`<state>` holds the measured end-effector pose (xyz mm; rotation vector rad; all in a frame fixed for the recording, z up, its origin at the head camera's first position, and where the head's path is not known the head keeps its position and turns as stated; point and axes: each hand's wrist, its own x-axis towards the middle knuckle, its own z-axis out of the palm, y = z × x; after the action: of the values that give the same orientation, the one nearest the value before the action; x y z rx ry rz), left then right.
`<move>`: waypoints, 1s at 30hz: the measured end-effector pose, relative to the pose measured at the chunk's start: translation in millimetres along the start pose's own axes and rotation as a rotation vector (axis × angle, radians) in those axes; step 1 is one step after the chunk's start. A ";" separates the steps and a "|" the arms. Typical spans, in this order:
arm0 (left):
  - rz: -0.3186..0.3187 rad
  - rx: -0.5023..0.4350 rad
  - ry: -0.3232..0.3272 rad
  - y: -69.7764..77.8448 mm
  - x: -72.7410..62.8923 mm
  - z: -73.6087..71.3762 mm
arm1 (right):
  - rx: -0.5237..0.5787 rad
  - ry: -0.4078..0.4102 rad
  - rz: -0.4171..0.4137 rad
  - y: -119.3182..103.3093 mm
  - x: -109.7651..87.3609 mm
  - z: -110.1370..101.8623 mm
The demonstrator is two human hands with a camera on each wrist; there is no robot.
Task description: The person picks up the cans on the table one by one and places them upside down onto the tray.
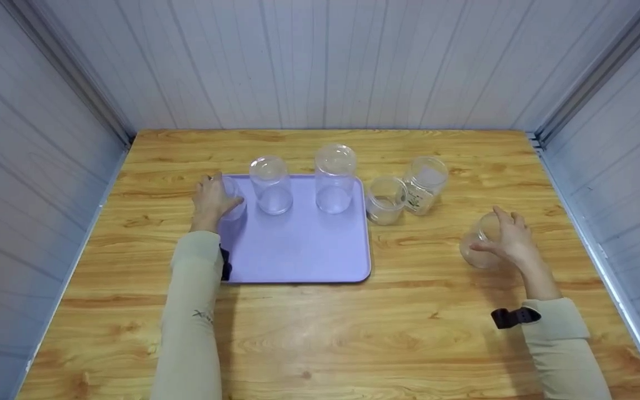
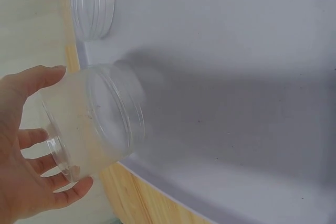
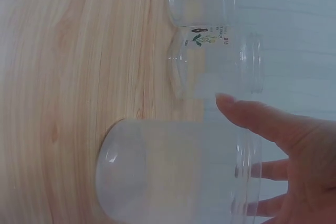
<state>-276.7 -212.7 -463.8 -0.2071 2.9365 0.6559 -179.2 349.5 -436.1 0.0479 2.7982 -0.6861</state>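
Observation:
At the tray's left edge my left hand (image 1: pixel 210 201) grips a clear plastic jar (image 2: pixel 94 121) around its base end. The threaded mouth of that jar faces down toward the lilac tray (image 1: pixel 298 250); whether it touches is unclear. To the right, a taller clear jar (image 3: pixel 157 171) stands mouth up on the wooden table. Around its rim my right hand (image 1: pixel 511 241) is spread, thumb (image 3: pixel 244 114) on one side and fingers behind the clear wall. In the right wrist view the thumb looks apart from the jar.
Two clear jars, one shorter (image 1: pixel 273 186) and one taller (image 1: pixel 335 180), stand upside down along the tray's back. Right of the tray are a low open jar (image 1: pixel 385 203) and a jar with a plant-printed label (image 1: pixel 421 194). Panelled walls (image 1: pixel 325 66) enclose the table's back and sides.

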 end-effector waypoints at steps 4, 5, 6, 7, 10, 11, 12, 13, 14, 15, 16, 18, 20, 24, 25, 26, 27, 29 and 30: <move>-0.023 -0.010 0.001 -1.7 2.8 -1.3 | 0.004 0.019 -0.004 0.0 0.8 1.1; -0.028 -0.006 0.000 -1.9 3.5 -1.5 | 0.005 0.024 -0.005 0.1 0.9 1.3; -0.032 -0.002 0.000 -2.0 4.1 -1.7 | 0.007 0.028 -0.007 0.1 0.8 1.5; -0.033 0.005 0.001 -2.4 4.9 -1.7 | 0.009 0.032 -0.008 0.2 1.0 1.8; -0.042 0.024 0.001 -2.9 6.2 -2.7 | 0.020 0.037 -0.004 0.8 1.2 3.2; -0.042 0.032 0.000 -2.6 6.8 -3.2 | 0.021 0.040 -0.003 1.0 1.3 3.7; -0.042 0.040 0.000 -2.4 7.3 -3.8 | 0.024 0.044 -0.001 1.0 1.2 4.2; -0.042 0.049 0.001 -2.0 7.8 -4.5 | 0.026 0.049 0.000 1.0 1.1 4.6; -0.042 0.057 0.003 -1.2 8.0 -5.4 | 0.026 0.056 -0.001 1.2 1.0 5.0; -0.037 0.073 0.009 -0.6 8.6 -5.9 | 0.025 0.067 -0.006 1.1 0.8 5.2; -0.035 0.085 0.014 0.2 9.0 -6.4 | 0.021 0.078 -0.013 0.8 0.5 5.4; -0.028 0.112 0.026 1.2 10.5 -6.7 | 0.016 0.095 -0.023 -0.2 0.0 5.5; -0.024 0.130 0.028 2.6 11.7 -6.6 | 0.012 0.109 -0.030 -1.7 -0.8 5.4; -0.037 0.134 0.010 4.9 13.5 -5.7 | 0.024 0.128 -0.042 -7.2 -4.0 4.1; -0.041 0.130 0.008 4.9 13.8 -5.5 | 0.027 0.137 -0.050 -8.9 -5.2 3.7; -0.044 0.127 0.005 5.0 14.2 -5.3 | 0.028 0.147 -0.059 -10.7 -6.5 3.4; -0.046 0.125 0.004 4.7 14.4 -5.2 | 0.030 0.158 -0.069 -12.4 -7.9 3.1; -0.048 0.124 -0.002 4.1 14.7 -5.2 | 0.036 0.176 -0.082 -16.2 -10.8 2.7; -0.050 0.119 -0.008 3.8 14.8 -5.1 | 0.039 0.183 -0.088 -18.3 -12.3 2.6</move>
<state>-292.4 -213.0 -459.9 -0.2633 2.9400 0.4724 -168.4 332.4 -426.9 -0.0059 2.9766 -0.7949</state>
